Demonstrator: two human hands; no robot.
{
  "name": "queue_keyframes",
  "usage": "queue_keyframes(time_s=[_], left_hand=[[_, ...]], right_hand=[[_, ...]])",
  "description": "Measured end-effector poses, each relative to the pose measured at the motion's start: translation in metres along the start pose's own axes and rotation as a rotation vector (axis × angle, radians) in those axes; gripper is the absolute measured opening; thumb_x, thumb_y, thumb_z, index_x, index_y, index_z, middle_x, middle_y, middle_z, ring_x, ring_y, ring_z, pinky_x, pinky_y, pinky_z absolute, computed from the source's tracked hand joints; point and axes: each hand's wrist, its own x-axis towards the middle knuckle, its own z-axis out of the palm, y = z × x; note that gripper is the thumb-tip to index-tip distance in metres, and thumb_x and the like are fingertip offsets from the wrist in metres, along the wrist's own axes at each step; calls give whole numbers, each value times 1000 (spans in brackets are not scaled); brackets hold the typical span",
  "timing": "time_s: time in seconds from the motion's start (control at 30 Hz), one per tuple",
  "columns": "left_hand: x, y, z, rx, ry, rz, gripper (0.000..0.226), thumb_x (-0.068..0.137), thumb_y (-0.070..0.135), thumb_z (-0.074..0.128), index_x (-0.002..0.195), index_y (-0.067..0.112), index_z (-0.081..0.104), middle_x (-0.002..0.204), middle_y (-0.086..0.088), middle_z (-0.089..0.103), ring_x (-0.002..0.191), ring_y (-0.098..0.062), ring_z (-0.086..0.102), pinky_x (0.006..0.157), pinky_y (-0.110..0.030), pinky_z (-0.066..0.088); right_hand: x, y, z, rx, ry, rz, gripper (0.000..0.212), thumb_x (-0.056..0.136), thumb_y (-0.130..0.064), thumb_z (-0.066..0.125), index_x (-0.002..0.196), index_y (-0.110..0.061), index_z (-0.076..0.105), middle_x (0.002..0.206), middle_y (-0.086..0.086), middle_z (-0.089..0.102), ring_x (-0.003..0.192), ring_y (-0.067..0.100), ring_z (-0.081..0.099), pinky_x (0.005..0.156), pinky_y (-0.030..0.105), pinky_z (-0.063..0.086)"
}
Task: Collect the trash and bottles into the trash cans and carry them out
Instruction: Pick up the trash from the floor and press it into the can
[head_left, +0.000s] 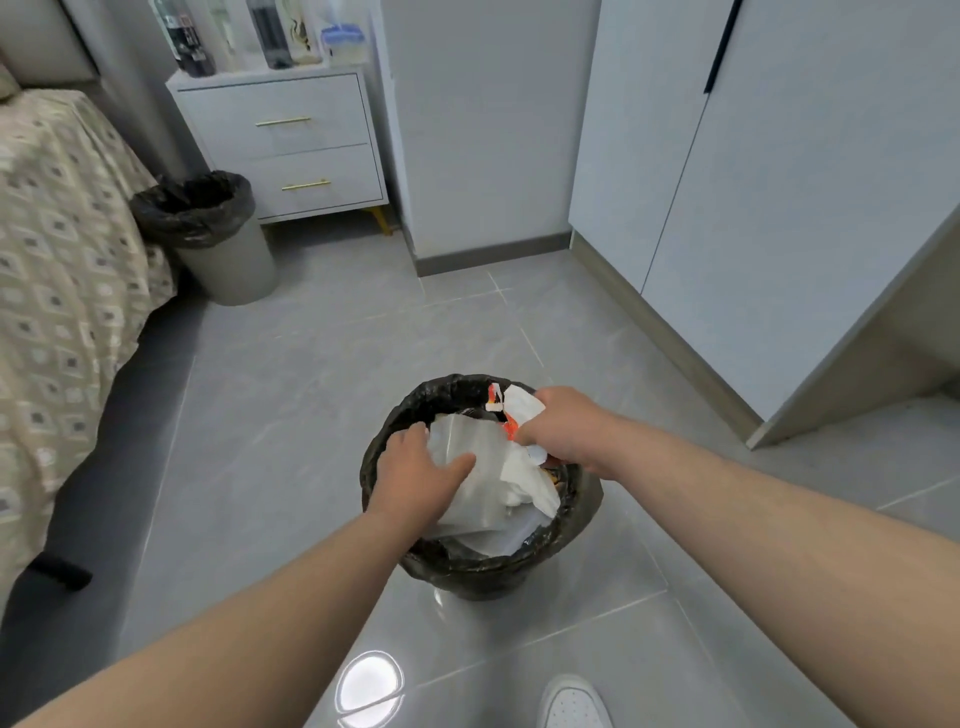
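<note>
My left hand (422, 470) pressing white plastic (485, 483) into the near bin (483, 574), my right hand (563, 431) clutching a red-and-white wrapper (511, 410), second bin (208, 234) beside the nightstand (291, 140)

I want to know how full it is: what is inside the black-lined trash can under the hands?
White crumpled paper and plastic fill the black-lined trash can to the rim; the right hand grips a white-and-orange wrapper. Anything beneath is covered.
</note>
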Motion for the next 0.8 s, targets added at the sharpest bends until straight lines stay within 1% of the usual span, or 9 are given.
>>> queue_keyframes(time_s=[0.1,0.17,0.23,0.3,0.37,0.4,0.5,0.6,0.8], left_hand=[[-23,-28,-10,193,70,121,64,80,49,56,131,11,47,140,-9,45,132,-27,37,108,-39,35],[-35,-54,-11,305,-86,138,90,78,63,52,147,12,25,159,-7,15,147,-24,12,118,-38,22],[-40,-72,-11,255,-242,142,110,76,70,54,153,16,-4,160,2,-15,149,-18,-9,121,-34,9],[-38,-77,-11,189,-267,171,117,73,69,58,152,19,-13,156,5,-25,147,-13,-15,121,-30,5],[-34,-78,-10,157,-254,194,121,71,67,62,151,18,-14,154,7,-29,146,-11,-17,120,-29,4],[-33,-79,-9,139,-246,200,122,71,66,64,151,17,-15,154,6,-29,146,-11,-18,120,-28,4],[-33,-86,-7,83,-224,208,124,70,65,66,151,14,-14,152,7,-32,145,-8,-18,119,-26,3],[-34,-87,-5,43,-210,210,125,69,64,68,151,14,-13,146,12,-34,145,-6,-17,120,-26,5],[-35,-83,-8,47,-231,202,124,69,65,65,149,20,-19,142,13,-38,144,-11,-23,121,-30,3]], right_hand=[[2,5,6,-172,71,-70,20,85,-15,65,103,-13,55,88,1,55,80,20,54,53,23,41],[7,10,13,-366,124,-145,24,87,-23,65,107,-13,56,96,0,58,90,22,55,66,26,43],[14,13,24,-450,153,-199,27,87,-29,64,110,-17,56,106,1,60,101,25,58,76,28,41],[19,10,36,-446,127,-234,49,83,-35,66,126,-20,48,122,3,55,114,25,54,84,29,41],[25,11,53,-529,29,-272,86,78,-45,67,148,-23,23,145,8,37,133,28,38,104,35,37],[29,14,64,-624,-22,-291,94,78,-51,64,152,-28,12,153,10,26,140,31,27,112,40,31],[41,29,94,-884,-157,-277,80,89,-63,40,152,-35,-1,162,11,-1,149,31,-2,119,49,15],[53,41,108,-1022,-235,-176,63,98,-52,22,152,-34,-5,162,12,-9,148,32,-11,118,53,11],[62,45,111,-1089,-236,-89,66,97,-49,34,153,-33,2,161,14,-6,148,35,-9,117,53,14]])
